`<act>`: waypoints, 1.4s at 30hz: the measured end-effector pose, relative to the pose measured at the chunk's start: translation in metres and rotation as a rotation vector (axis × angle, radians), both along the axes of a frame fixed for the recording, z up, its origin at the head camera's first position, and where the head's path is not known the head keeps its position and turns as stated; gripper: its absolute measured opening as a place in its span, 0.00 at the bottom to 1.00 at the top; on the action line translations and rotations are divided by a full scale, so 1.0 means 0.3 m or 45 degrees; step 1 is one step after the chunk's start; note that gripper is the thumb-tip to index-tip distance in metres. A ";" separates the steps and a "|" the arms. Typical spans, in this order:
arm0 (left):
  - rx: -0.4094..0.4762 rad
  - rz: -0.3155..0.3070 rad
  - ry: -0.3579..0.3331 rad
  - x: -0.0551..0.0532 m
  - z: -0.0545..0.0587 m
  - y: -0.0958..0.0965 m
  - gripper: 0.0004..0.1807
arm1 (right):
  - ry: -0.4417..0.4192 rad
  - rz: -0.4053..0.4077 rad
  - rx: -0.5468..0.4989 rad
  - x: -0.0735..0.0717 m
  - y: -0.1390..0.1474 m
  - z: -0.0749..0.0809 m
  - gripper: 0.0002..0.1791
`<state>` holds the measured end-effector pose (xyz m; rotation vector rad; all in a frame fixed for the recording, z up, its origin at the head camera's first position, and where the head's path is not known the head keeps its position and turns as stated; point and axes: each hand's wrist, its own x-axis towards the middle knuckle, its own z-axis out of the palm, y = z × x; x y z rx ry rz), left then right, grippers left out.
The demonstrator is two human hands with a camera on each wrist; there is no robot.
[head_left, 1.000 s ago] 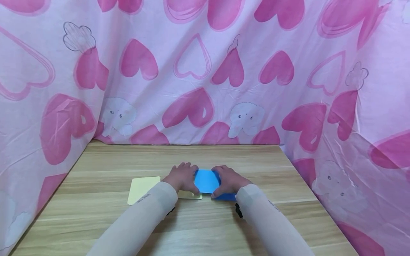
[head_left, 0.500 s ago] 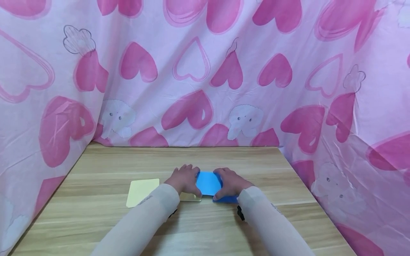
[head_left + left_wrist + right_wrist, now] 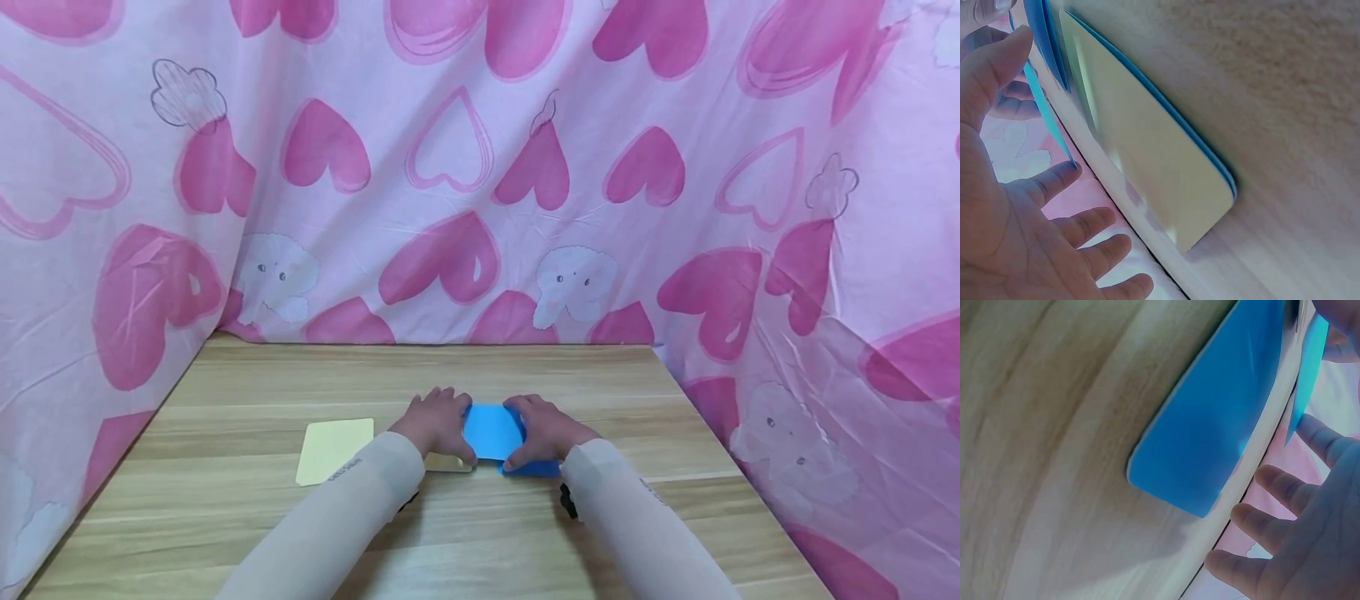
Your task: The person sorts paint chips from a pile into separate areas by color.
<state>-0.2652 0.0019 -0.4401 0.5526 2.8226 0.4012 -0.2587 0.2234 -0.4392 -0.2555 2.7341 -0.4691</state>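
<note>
A blue card [image 3: 493, 432], thin and slightly bowed, is held above the table between two hands. My left hand [image 3: 442, 427] pinches its left edge between thumb and index finger, the other fingers spread. Its right edge is pinched the same way by my right hand [image 3: 549, 431]. Beneath the left hand lies a yellow-topped piece [image 3: 1147, 144] with a blue layer under it. Below the right hand rests another blue card [image 3: 1204, 425] on the wood. In the head view the hands partly cover both lower pieces.
A pale yellow card [image 3: 335, 450] lies flat on the wooden table [image 3: 262, 542], left of the hands. Pink heart-patterned cloth [image 3: 442, 250] rises behind the table and along both sides.
Both hands and the held blue card have shifted slightly right in the head view. The camera view has tilted a little. The grip on the card looks unchanged.
</note>
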 end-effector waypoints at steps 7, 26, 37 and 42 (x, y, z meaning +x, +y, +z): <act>0.037 0.000 -0.033 -0.003 -0.006 0.002 0.55 | -0.005 -0.014 -0.001 0.001 0.003 0.005 0.60; 0.047 0.003 -0.035 -0.012 -0.021 0.051 0.57 | 0.012 -0.023 -0.017 0.008 0.057 -0.013 0.61; 0.075 0.004 -0.055 -0.005 -0.014 0.070 0.58 | 0.002 -0.027 -0.042 0.015 0.080 -0.013 0.60; 0.063 -0.002 -0.049 -0.007 -0.016 0.081 0.56 | -0.008 -0.053 -0.037 0.017 0.086 -0.009 0.61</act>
